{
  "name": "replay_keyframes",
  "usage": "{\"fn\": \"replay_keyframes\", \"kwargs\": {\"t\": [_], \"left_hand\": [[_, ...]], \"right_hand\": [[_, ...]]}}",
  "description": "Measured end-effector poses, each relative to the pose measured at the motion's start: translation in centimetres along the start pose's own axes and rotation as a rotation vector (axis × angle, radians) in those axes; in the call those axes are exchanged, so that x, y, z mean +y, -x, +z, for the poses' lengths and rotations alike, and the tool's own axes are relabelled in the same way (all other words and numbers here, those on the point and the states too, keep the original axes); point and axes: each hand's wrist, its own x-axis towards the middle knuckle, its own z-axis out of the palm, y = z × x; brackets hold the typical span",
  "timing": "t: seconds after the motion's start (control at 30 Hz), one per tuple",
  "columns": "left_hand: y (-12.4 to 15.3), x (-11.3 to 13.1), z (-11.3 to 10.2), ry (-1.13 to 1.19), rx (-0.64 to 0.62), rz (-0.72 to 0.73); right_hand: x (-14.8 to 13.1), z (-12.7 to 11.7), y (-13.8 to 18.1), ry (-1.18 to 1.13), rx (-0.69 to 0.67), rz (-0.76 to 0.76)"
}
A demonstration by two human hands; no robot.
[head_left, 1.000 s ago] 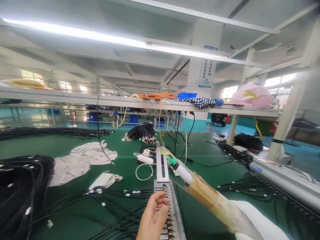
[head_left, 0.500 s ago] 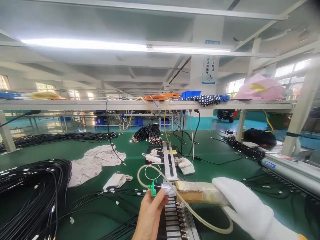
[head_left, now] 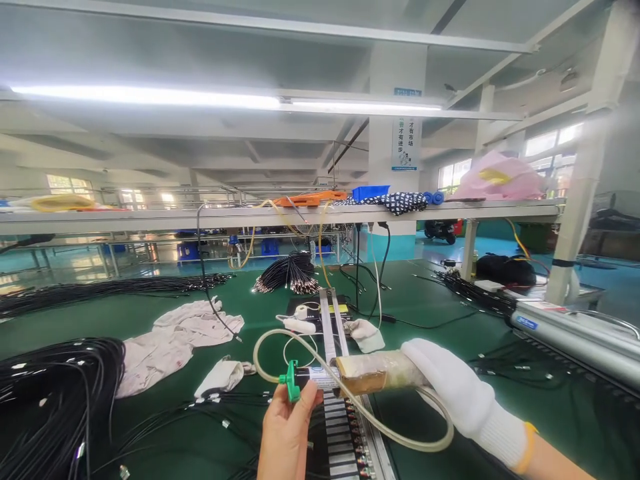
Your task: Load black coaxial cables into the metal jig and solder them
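Note:
My bare left hand [head_left: 286, 430] pinches a dispensing syringe [head_left: 320, 377] with a printed white label. A green cap [head_left: 291, 381] sits on the syringe's left end, and from it a clear hose [head_left: 395, 435] loops up and back under the right hand. My right hand [head_left: 450, 387], in a white glove, is wrapped round a brown block bound in tape [head_left: 373, 373]. The syringe's right end meets the block; whether it goes inside I cannot tell. Below both hands lies a long metal fixture [head_left: 343, 443] with a row of black cables and metal connectors.
Bundled black cables [head_left: 55, 387] lie at the left, with white cloths [head_left: 175, 330] beside them. Another cable bundle [head_left: 287, 272] is at the back. A silver cylindrical machine [head_left: 570, 340] stands at the right. A shelf [head_left: 280, 215] spans the green table [head_left: 430, 293].
The view has turned slightly right, so the surroundings shift left. Both hands keep their grips on the syringe and the taped block; more of the right wrist and forearm shows.

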Motion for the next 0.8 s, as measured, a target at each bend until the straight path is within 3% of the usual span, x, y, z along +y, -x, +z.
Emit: {"fn": "replay_keyframes", "kwargs": {"t": [0.33,0.57,0.8], "left_hand": [[-0.3,-0.7,-0.1,0.069,0.029,-0.013],[0.5,0.6,1.5,0.162,0.185,-0.087],[0.6,0.6,1.1,0.069,0.067,-0.025]], "right_hand": [[-0.1,0.6,0.9,-0.013,-0.003,0.015],[-1.5,-0.1,1.7,-0.019,-0.036,0.121],[-0.6,0.2,1.5,0.011,0.0,0.06]]}}
